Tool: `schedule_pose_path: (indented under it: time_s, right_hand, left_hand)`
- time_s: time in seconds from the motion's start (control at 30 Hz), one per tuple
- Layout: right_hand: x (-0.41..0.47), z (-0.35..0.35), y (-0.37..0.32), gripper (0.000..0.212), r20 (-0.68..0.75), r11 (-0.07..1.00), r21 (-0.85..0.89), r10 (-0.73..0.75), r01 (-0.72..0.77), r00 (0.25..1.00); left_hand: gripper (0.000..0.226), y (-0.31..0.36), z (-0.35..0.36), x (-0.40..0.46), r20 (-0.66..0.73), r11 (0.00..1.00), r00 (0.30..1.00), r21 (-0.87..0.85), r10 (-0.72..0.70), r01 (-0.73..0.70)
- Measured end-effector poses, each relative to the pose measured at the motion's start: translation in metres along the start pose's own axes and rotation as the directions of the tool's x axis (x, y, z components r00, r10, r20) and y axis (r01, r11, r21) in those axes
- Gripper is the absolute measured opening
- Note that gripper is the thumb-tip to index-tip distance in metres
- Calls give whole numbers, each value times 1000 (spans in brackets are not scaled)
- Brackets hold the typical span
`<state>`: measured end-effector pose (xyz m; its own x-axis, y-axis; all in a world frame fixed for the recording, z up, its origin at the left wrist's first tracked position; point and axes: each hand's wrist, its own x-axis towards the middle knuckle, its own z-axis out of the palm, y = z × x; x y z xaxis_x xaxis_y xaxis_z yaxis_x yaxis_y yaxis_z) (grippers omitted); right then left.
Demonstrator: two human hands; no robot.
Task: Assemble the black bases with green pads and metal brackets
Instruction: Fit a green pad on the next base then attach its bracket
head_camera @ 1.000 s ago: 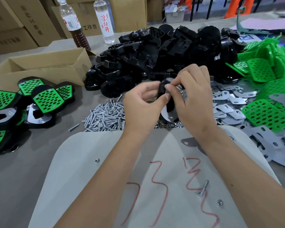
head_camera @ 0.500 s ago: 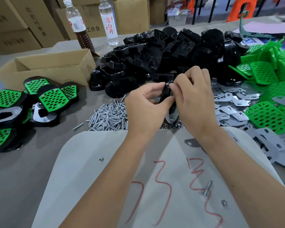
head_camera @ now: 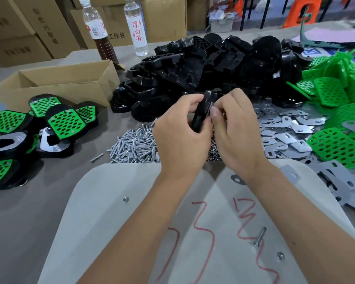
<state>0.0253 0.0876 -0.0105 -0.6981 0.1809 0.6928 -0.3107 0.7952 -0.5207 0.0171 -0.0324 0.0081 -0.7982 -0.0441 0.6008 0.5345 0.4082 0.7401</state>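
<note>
I hold one black base on edge above the table, between both hands. My left hand wraps it from the left. My right hand pinches its right side with thumb and fingers, where a sliver of metal shows. A big heap of black bases lies behind. Green pads are piled at the right. Flat metal brackets spread beside them. A pile of screws lies left of my hands. Finished bases with green pads sit at the far left.
A pale board with red marks lies under my forearms, with a loose screw and nuts on it. An open cardboard box and two bottles stand at the back left. Cartons line the back.
The base in my hands has turned more on edge and risen slightly. My fingers have shifted along its right side; the metal bracket below it no longer shows.
</note>
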Motion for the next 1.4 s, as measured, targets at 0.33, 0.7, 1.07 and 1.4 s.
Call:
schedule_pose_path:
  time_s: [0.33,0.7,1.07,1.4]
  right_hand:
    - [-4,2,0,28,-30,996,29,83,-82,996]
    - [-3,5,-3,30,-71,996,-11,85,-86,994]
    - [2,1,-19,45,-42,900,249,378,-357,925]
    - [1,-13,10,23,618,959,-281,157,29,771]
  left_hand:
    - [28,-1,4,-4,8,999,1000,-40,-18,18]
    - [28,-3,6,-6,1,999,1000,-36,23,-23]
    - [40,-8,8,-5,-42,989,989,-21,142,-143]
    - [27,-40,-5,24,-6,782,847,-387,-532,489]
